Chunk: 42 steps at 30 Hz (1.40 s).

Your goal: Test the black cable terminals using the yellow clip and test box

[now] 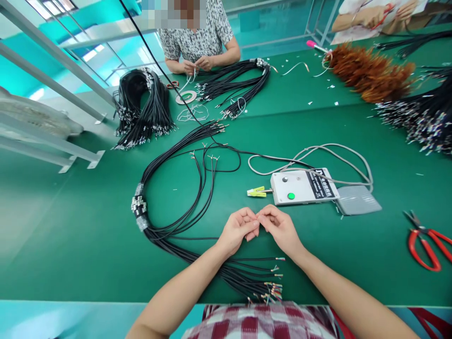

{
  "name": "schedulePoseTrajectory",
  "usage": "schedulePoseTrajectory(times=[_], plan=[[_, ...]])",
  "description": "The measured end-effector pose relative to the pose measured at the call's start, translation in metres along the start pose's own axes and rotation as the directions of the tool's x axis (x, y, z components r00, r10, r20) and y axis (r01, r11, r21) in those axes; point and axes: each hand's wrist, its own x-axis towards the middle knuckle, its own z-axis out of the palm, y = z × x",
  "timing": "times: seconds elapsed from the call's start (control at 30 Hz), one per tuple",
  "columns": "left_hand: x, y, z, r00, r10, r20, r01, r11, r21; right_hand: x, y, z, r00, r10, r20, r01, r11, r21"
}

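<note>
My left hand (242,229) is closed in a pinch on a black cable (201,238), which runs into it from the bundle at the left. My right hand (280,229) is pinched too, its fingertips meeting those of the left. Whatever lies between the fingertips is hidden. The bundle of black cables (169,242) curves round on the green table, bound near its bend by clear wrapping and metal connectors (139,205). Several cable ends with bared coloured wires (273,288) lie below my hands. Just beyond my hands is a white box (293,189) with a green button and a yellow-tipped clip (257,192).
Red-handled cutters (425,240) lie at the right. A grey pad (358,200) and grey cord (332,146) adjoin the box. Farther back are cable bundles (143,108), a tape roll (186,97), a brown feather duster (370,70) and two co-workers. Metal posts (52,136) stand left.
</note>
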Motion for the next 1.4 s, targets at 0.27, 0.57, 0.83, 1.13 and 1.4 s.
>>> schedulePoseTrajectory(times=[0.27, 0.57, 0.83, 1.13, 1.4], plan=[[0.000, 0.002, 0.002, 1.000, -0.001, -0.001, 0.001, 0.999, -0.049, 0.001, 0.006, 0.001, 1.000, -0.013, -0.002, 0.013, 1.000, 0.016], [0.002, 0.000, 0.001, 1.000, -0.006, -0.006, 0.005, 0.998, -0.064, -0.004, 0.004, -0.002, 0.999, -0.035, -0.015, 0.036, 0.997, 0.069], [0.002, -0.006, 0.001, 1.000, 0.009, 0.002, -0.009, 1.000, 0.009, 0.001, 0.012, 0.000, 0.994, -0.106, -0.001, 0.106, 0.994, -0.010], [-0.003, -0.021, 0.007, 0.964, 0.264, 0.039, -0.263, 0.918, 0.297, -0.002, 0.013, -0.002, 0.999, -0.034, 0.007, 0.034, 0.998, 0.060], [0.001, -0.026, 0.015, 0.925, 0.376, 0.048, -0.370, 0.867, 0.332, 0.000, 0.028, -0.003, 0.999, 0.038, 0.004, -0.039, 0.996, 0.080]])
